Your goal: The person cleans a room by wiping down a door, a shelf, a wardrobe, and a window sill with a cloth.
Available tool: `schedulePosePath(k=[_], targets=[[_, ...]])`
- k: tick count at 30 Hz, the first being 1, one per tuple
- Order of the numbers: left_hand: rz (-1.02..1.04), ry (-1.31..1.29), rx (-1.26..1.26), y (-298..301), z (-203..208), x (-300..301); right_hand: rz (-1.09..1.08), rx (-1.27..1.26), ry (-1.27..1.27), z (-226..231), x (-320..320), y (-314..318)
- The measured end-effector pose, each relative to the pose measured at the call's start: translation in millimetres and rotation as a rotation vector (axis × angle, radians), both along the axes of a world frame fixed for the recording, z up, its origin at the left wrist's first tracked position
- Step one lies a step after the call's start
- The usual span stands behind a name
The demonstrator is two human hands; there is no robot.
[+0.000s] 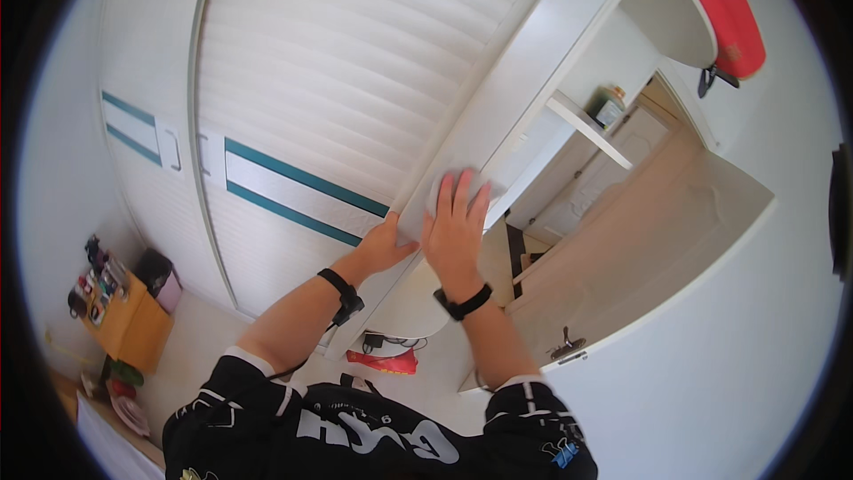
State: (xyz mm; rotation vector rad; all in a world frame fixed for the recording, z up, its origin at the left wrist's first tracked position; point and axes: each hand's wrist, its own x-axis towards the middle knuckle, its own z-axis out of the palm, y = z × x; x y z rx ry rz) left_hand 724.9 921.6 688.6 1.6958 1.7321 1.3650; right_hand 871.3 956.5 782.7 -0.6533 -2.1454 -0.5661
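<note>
A pale grey cloth [439,192] lies against the upright white panel [498,107] at the edge of the wardrobe. My right hand [455,236] presses it there, palm toward the panel and fingers stretched upward over the cloth. Lower and to the left, my left hand [380,247] rests on the panel next to the sliding door [355,80], its thumb apart from the fingers. Its fingertips reach close to the cloth's lower edge; whether they touch it I cannot tell. Each wrist wears a black band.
White corner shelves [593,129] with a small bottle [607,107] adjoin the panel. An open white door [657,293] stands at right. A red item [724,13] hangs upper right; another red item [391,362] lies low. A wooden cabinet [133,320] carries clutter at left.
</note>
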Motion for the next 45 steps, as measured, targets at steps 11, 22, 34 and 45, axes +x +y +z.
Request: schedulePosePath(k=[11, 22, 34, 45], targets=[[0.023, -0.077, 0.008, 16, -28, -13, -0.222, 0.640, 0.047, 317, -50, 63], [-0.010, -0.150, 0.000, 5, -22, 0, -0.229, 0.618, 0.384, 439, -60, 82], [0.075, -0.157, 0.040, 6, -30, -11, -0.183, 0.623, 0.349, 375, -71, 74], [0.039, -0.190, -0.100, 2, -15, -14, -0.273, 0.442, 0.239, 166, -72, 46]])
